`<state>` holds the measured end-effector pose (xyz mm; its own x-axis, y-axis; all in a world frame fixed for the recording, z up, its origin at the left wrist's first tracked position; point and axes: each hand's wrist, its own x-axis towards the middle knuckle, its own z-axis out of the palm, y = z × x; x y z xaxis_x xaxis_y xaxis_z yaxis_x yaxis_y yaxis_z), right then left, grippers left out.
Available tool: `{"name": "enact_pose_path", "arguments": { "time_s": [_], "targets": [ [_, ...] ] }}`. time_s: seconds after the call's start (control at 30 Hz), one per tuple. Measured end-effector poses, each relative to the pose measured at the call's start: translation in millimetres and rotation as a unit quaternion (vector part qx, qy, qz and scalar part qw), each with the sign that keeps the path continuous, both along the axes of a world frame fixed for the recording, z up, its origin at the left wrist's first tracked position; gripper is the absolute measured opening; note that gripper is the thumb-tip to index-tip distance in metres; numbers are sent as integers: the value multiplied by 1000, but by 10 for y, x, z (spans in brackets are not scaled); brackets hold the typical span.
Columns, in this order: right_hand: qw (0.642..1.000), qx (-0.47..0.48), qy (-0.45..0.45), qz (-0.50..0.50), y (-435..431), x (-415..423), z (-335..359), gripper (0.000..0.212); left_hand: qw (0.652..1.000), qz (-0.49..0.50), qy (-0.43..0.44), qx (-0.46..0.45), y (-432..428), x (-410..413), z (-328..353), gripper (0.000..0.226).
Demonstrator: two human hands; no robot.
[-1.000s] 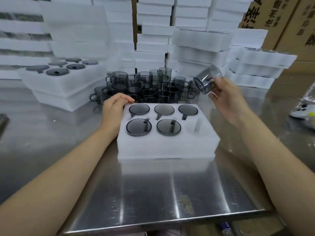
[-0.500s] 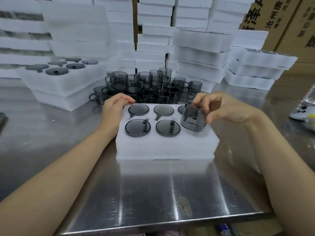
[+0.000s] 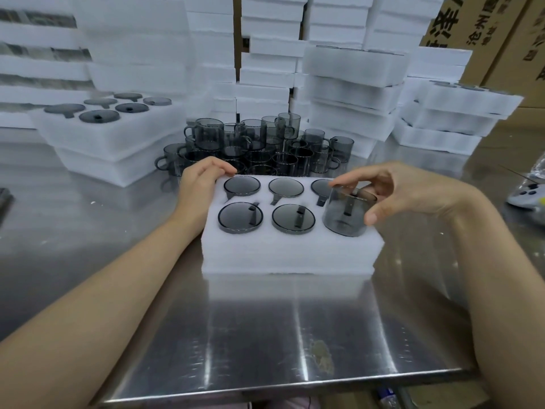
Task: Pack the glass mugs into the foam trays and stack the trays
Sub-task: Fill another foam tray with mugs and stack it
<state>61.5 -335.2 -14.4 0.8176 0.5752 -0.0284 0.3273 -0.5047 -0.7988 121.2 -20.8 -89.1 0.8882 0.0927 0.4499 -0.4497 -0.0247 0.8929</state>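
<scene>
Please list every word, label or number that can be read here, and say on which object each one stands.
"泽": large character, partly cut off, on the cardboard box at top right.
"沧州": smaller print on the same box; the characters after it are too blurred to read.
On the second cardboard box, at the right edge, the characters are cut by the frame and unreadable.
No text shows on the glass mug or the foam tray.
</scene>
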Motion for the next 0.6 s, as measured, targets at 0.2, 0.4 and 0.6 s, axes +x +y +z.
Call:
{"name": "enact_pose_path", "arguments": {
  "time_s": [0.2,0.4,0.6],
  "targets": [
    [1000,-10,-5,11,8,-28,-10,65,1000,-3,4,1,1,-1,7,37],
    [999,21,19,25,7,-26,-18,86,1000,3,3,9,-2,-13,16,38],
    [998,-35,-56,0,15,-34,9,59,1000,10,8,5,-17,-29,23,37]
  ]
}}
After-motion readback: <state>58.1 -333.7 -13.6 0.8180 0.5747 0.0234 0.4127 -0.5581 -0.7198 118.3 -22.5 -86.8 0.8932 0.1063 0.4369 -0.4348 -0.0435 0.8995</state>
